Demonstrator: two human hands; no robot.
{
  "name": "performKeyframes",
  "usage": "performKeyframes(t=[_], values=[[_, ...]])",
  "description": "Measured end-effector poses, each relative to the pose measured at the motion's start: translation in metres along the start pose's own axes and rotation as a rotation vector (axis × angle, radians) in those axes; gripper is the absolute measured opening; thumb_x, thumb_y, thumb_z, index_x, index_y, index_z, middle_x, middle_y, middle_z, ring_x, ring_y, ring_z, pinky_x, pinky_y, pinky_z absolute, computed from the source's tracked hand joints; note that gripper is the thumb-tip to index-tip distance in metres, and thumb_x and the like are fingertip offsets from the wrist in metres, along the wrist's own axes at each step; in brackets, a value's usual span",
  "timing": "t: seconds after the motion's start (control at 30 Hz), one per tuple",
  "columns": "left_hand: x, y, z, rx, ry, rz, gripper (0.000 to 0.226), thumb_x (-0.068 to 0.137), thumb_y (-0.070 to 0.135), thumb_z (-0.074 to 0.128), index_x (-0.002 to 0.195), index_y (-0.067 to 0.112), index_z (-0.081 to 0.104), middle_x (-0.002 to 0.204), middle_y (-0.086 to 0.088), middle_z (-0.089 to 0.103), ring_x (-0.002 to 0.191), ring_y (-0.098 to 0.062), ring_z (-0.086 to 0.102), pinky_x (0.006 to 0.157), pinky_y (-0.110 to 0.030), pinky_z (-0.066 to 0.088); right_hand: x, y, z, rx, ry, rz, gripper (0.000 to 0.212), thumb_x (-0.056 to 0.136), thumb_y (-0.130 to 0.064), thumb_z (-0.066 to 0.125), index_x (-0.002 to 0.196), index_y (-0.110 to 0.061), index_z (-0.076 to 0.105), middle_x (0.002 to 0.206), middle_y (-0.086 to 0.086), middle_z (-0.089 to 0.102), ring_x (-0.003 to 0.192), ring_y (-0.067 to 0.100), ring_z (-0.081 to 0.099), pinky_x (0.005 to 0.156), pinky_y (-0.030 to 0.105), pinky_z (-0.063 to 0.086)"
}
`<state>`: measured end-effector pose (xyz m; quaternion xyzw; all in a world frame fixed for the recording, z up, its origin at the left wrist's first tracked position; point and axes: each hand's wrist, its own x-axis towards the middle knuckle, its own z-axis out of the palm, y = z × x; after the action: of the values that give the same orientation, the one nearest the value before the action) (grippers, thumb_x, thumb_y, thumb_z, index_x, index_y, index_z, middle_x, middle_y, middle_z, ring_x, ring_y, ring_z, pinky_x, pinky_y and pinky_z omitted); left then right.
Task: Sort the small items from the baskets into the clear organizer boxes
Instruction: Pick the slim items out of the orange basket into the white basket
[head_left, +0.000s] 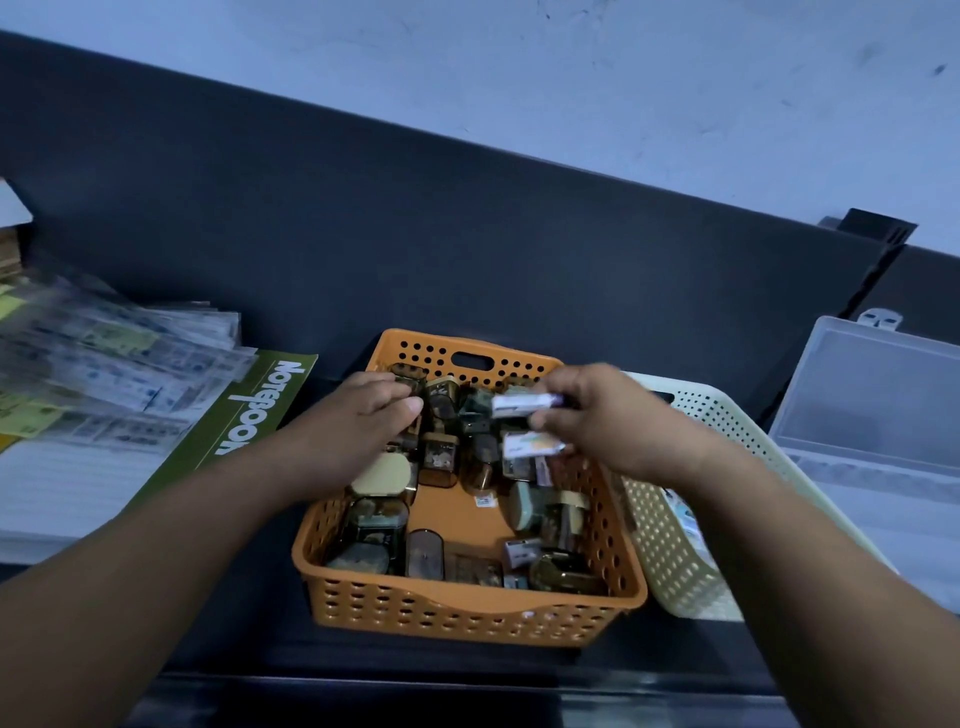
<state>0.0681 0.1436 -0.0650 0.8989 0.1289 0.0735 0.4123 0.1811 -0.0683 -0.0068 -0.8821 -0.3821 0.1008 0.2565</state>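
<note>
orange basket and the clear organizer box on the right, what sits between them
The head view shows a cream perforated basket between the orange basket and the clear organizer box.

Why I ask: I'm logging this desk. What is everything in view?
orange basket: one, orange, centre
small containers: many, dark amber, inside orange basket
cream basket: one, cream, right beside orange basket
clear organizer box: one, clear, far right
notebook: one, green, left
printed papers: a pile, pale, far left
small white boxes: three, white, two in right hand, one in orange basket
left hand: reaching into orange basket
right hand: gripping two small white boxes
</note>
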Motion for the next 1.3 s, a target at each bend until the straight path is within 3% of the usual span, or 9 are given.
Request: performKeyframes(t=[0.17, 0.33, 0.43, 0.53, 0.7, 0.9, 1.07, 1.2, 1.3], values=[[0.001, 0.003, -0.003, -0.029, -0.018, -0.003, 0.047, 0.098, 0.042, 0.037, 0.141, 0.023, 0.042, 0.152, 0.007, 0.027, 0.136, -0.008, 0.026, 0.105, -0.026, 0.019, -0.011, 0.046, -0.035, 0.059, 0.303, 0.178, 0.008, 0.093, -0.012, 0.059, 0.088, -0.008, 0.065, 0.073, 0.01, 0.061, 0.052, 0.009, 0.062, 0.051, 0.022, 0.052], [0.006, 0.011, -0.005, 0.005, -0.001, -0.009, 0.048, 0.097, 0.043, 0.039, 0.142, 0.023, 0.041, 0.148, 0.002, 0.033, 0.132, -0.013, 0.033, 0.1, -0.028, 0.027, -0.017, 0.086, -0.043, -0.106, 0.405, 0.388, 0.018, 0.094, -0.018, 0.057, 0.091, -0.001, 0.063, 0.077, 0.016, 0.065, 0.061, 0.02, 0.064, 0.058, 0.032, 0.049], [0.011, 0.009, -0.001, 0.162, 0.027, 0.0, 0.053, 0.096, 0.046, 0.039, 0.144, 0.024, 0.037, 0.156, 0.004, 0.023, 0.145, -0.014, 0.01, 0.114, -0.037, 0.016, -0.019, 0.087, -0.037, -0.352, 0.355, 0.43, 0.022, 0.092, -0.027, 0.059, 0.105, -0.012, 0.066, 0.092, 0.008, 0.068, 0.079, 0.023, 0.062, 0.063, 0.028, 0.042], [0.014, 0.005, 0.0, 0.207, 0.034, 0.027, 0.054, 0.096, 0.047, 0.039, 0.145, 0.025, 0.037, 0.158, 0.007, 0.018, 0.146, -0.01, -0.003, 0.117, -0.038, 0.007, -0.014, 0.062, -0.028, -0.42, 0.295, 0.308, 0.038, 0.091, -0.035, 0.06, 0.127, -0.022, 0.059, 0.128, 0.003, 0.059, 0.11, 0.023, 0.058, 0.088, 0.031, 0.046], [0.014, 0.0, 0.001, 0.182, 0.035, 0.052, 0.052, 0.095, 0.046, 0.041, 0.143, 0.024, 0.04, 0.156, 0.008, 0.025, 0.146, -0.009, 0.0, 0.117, -0.036, 0.008, 0.003, 0.0, -0.003, -0.239, 0.035, 0.021, 0.037, 0.093, -0.035, 0.058, 0.129, -0.027, 0.055, 0.13, -0.001, 0.055, 0.114, 0.017, 0.055, 0.096, 0.033, 0.046], [0.011, 0.001, 0.001, 0.139, 0.036, 0.046, 0.052, 0.096, 0.045, 0.041, 0.144, 0.023, 0.039, 0.156, 0.01, 0.024, 0.145, -0.005, -0.001, 0.115, -0.031, 0.006, 0.052, -0.016, 0.035, -0.332, -0.358, 0.279, 0.043, 0.095, -0.036, 0.055, 0.132, -0.015, 0.048, 0.122, 0.007, 0.057, 0.102, 0.022, 0.058, 0.081, 0.033, 0.049], [0.009, 0.0, -0.001, 0.127, 0.021, 0.052, 0.055, 0.097, 0.048, 0.037, 0.146, 0.023, 0.035, 0.156, 0.011, 0.022, 0.145, -0.005, -0.005, 0.115, -0.031, 0.004, 0.059, -0.011, 0.028, -0.151, -0.334, 0.227, 0.032, 0.098, -0.035, 0.051, 0.125, -0.018, 0.054, 0.11, 0.002, 0.061, 0.095, 0.02, 0.062, 0.079, 0.034, 0.054], [0.009, 0.0, 0.0, 0.123, 0.017, 0.057, 0.057, 0.096, 0.049, 0.037, 0.147, 0.023, 0.033, 0.157, 0.011, 0.02, 0.145, -0.005, -0.006, 0.115, -0.031, 0.004, 0.044, 0.004, 0.015, 0.369, -0.196, 0.291, 0.025, 0.1, -0.016, 0.049, 0.124, -0.015, 0.056, 0.116, 0.01, 0.061, 0.104, 0.03, 0.064, 0.084, 0.039, 0.057], [0.009, -0.003, 0.001, 0.11, 0.032, 0.051, 0.06, 0.096, 0.048, 0.04, 0.149, 0.023, 0.027, 0.159, 0.01, 0.011, 0.145, -0.007, -0.004, 0.117, -0.034, 0.005, 0.048, 0.0, 0.02, 0.049, -0.217, 0.237, 0.033, 0.099, -0.019, 0.049, 0.132, -0.014, 0.052, 0.121, 0.006, 0.059, 0.105, 0.022, 0.06, 0.088, 0.037, 0.053]])
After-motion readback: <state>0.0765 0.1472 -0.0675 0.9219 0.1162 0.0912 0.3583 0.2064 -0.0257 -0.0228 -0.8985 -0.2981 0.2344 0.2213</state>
